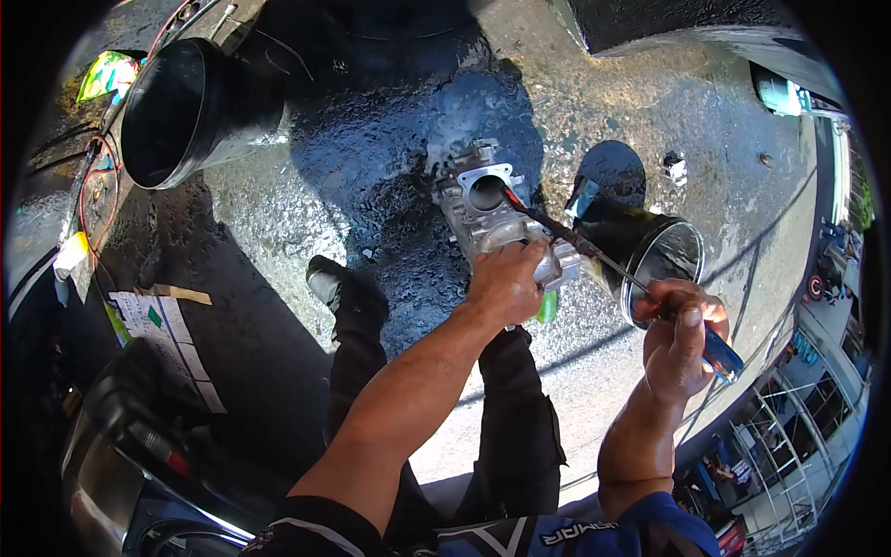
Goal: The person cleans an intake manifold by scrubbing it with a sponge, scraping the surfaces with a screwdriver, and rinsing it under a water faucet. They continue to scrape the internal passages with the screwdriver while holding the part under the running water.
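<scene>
A silver cast-metal engine part (483, 174), apparently an intake manifold, stands on the wet ground between my feet. Its square flange surrounds a round dark bore that faces up. My left hand (509, 283) is closed over its near end, fingers curled around the metal. Off to the right, my right hand (682, 339) grips a long thin tool (608, 260) with a blue handle; its fingers are wrapped round it. The tool's thicker dark end, perhaps bristled, has a red tip at the bore's edge. Something green (548, 306) shows partly beneath the part.
A black open container (664, 237) stands close on the right. At upper left lies a large black drum (167, 116), near cables and a red hose (116, 200). Flattened cardboard (167, 339) lies at left, above a dark vehicle (139, 408). Dark wet grime covers the ground.
</scene>
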`<control>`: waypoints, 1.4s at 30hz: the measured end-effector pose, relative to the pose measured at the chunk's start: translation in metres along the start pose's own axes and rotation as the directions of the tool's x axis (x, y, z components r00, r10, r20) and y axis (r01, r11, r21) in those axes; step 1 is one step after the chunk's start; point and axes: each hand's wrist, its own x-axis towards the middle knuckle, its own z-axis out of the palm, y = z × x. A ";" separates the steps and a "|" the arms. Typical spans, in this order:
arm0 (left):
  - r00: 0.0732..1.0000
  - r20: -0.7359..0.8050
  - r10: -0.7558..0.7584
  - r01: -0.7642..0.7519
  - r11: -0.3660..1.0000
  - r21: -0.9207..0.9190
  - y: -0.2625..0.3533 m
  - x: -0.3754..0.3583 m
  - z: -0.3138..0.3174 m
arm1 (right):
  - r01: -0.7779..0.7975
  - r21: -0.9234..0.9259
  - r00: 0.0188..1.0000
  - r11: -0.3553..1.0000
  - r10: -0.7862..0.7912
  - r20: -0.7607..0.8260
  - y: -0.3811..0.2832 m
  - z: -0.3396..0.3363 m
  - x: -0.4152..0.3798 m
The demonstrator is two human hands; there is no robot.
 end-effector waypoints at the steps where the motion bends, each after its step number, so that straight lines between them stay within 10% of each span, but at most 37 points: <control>1: 1.000 0.002 0.002 -0.002 1.000 0.013 0.002 0.001 0.003 | 0.016 0.002 0.999 1.000 -0.016 -0.039 0.004 0.012 -0.003; 13: 0.991 0.129 -0.034 0.041 0.997 -0.058 0.008 0.003 0.009 | -0.165 -0.310 0.986 0.936 0.146 -0.085 0.117 0.081 0.013; 21: 0.998 0.061 -0.015 0.018 0.999 -0.041 -0.004 0.005 0.017 | -0.282 -0.028 0.933 0.959 0.267 -0.242 0.087 0.075 0.001; 25: 0.997 -0.077 -0.001 -0.022 0.954 -0.300 -0.007 -0.005 0.012 | -0.007 -0.407 0.995 0.914 -0.034 -0.093 0.111 0.076 -0.020; 33: 0.998 0.051 0.028 -0.020 0.991 -0.133 0.009 -0.013 -0.004 | 0.031 -0.380 0.999 0.924 -0.039 -0.013 0.106 0.077 0.000; 38: 0.998 -0.054 0.019 -0.019 1.000 0.003 -0.002 -0.006 0.011 | -0.108 -0.053 0.974 0.993 0.094 -0.207 0.029 0.021 0.005; 42: 0.994 -0.107 0.002 -0.006 0.999 -0.038 0.001 0.002 0.011 | -0.098 0.288 0.851 0.953 0.230 -0.472 0.115 -0.078 0.025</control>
